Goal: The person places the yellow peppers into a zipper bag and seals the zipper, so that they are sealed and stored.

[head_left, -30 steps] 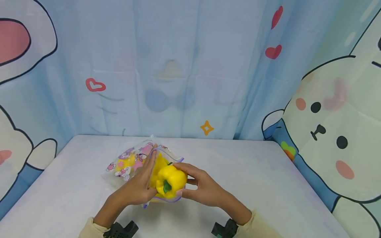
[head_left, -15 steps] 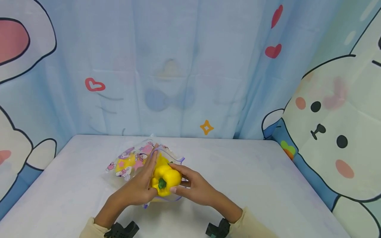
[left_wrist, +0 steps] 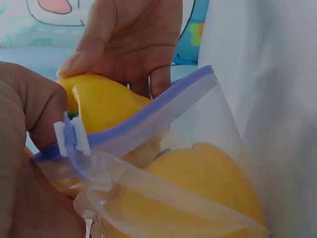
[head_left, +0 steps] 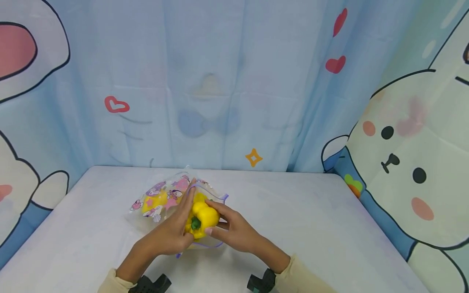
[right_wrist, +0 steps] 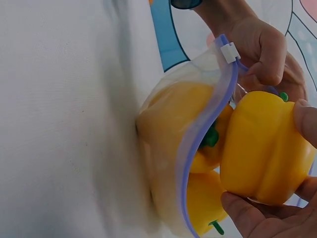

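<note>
My right hand [head_left: 238, 230] holds a yellow bell pepper [head_left: 208, 216] with a green stem, thumb and fingers on its sides, at the mouth of a clear zip bag [head_left: 172, 193]. The bag has pink and purple cartoon prints and a purple rim with a white slider [left_wrist: 72, 139]. On its left side, my left hand [head_left: 170, 234] grips the bag near the slider, thumb bent at the rim and fingers stretched along it. More yellow bell peppers [right_wrist: 204, 196] lie inside; one shows through the plastic in the left wrist view.
The bag lies on a white table [head_left: 311, 228]. Behind the table hangs a light blue curtain [head_left: 220, 61] with cartoon animals and hearts. Each wrist carries a black camera mount [head_left: 150, 283].
My right hand has moved left with the bell pepper, bringing it closer to my left hand and over the bag's mouth. The left hand and the bag have stayed nearly still.
</note>
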Demonstrator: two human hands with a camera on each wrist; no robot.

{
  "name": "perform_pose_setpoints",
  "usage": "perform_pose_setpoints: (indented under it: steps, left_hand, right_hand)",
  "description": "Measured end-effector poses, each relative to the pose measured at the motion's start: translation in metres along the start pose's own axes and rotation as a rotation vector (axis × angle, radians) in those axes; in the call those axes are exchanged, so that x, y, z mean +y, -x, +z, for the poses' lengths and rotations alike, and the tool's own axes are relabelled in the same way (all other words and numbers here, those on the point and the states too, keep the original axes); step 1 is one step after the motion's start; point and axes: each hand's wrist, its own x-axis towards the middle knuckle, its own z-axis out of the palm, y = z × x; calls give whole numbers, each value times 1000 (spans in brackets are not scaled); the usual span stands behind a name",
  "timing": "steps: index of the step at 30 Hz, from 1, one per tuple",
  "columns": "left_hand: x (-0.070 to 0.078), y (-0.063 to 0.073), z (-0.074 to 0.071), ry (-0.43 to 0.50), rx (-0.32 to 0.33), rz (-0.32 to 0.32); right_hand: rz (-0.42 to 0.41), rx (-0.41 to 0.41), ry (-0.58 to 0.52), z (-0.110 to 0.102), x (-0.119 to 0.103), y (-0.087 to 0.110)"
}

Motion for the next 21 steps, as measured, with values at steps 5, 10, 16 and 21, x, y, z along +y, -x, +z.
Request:
perform_pose_setpoints:
  steps: [5, 10, 16, 21]
  left_hand:
    - [1, -1, 0, 0, -3, 19]
    - [2, -1, -2, -1, 4, 31]
    - [4, -1, -1, -4, 4, 20]
    - [7, -1, 2, 20, -22, 14]
  right_hand:
    - [-13, 11, 10, 1, 3, -1]
    - [-30, 23, 22, 3, 6, -3]
    - [-37, 57, 55, 4, 10, -7]
    - [-53, 121, 45, 4, 16, -15]
